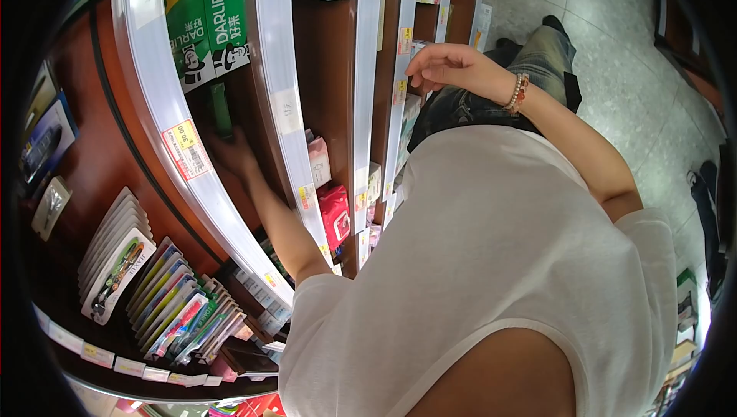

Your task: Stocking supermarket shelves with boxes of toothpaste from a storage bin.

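Observation:
My left hand (231, 151) reaches in behind the shelf's edge strip, in shadow, at the lower end of a narrow green box (220, 107). Its fingers are too dark to tell whether they grip the box. Two green and yellow Darlie boxes (227, 19) stand side by side just beyond. My right hand (452, 68) is in front of my waist, with nothing in it and its fingers loosely bent. A beaded bracelet (518, 93) is on that wrist. A white price-label strip (193, 155) runs past my left forearm.
Carded toothbrushes (175, 307) and other carded goods (118, 276) hang in rows at the lower left. More shelf levels hold a red pack (334, 215) and a pink pack (318, 162). A tiled floor (616, 71) lies right of the shelves; another person's dark-clothed leg (707, 215) shows at the far right.

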Tool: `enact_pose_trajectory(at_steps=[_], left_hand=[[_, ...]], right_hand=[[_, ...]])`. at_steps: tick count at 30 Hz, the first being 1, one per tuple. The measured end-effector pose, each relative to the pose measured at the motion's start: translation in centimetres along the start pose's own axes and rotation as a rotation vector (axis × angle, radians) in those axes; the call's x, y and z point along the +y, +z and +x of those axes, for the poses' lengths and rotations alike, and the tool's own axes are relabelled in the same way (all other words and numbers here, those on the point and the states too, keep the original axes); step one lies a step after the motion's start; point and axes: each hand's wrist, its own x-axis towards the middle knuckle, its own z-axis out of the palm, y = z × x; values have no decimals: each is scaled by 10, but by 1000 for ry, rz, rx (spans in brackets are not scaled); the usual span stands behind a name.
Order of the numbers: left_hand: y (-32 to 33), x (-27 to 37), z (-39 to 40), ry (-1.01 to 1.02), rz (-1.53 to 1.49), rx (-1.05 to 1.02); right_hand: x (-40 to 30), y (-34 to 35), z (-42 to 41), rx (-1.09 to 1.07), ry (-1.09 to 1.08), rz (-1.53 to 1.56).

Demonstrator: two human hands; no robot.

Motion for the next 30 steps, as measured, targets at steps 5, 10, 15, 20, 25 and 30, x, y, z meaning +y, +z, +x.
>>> enact_pose_trajectory(at_steps=[5, 10, 15, 20, 25, 30], left_hand=[[-1, 4, 3, -21, -37, -84], [7, -13, 4, 75, -223, -65], [6, -17, 11, 115, -117, -32], [4, -9, 14, 195, 24, 61], [-3, 8, 9, 105, -218, 34], [-1, 13, 12, 127, -139, 28]], right_hand=[[0, -1, 1, -3, 7, -13], [1, -4, 2, -7, 9, -9], [3, -6, 3, -10, 3, 12], [2, -5, 3, 11, 10, 11], [2, -6, 3, 23, 20, -4], [0, -6, 3, 13, 60, -16]])
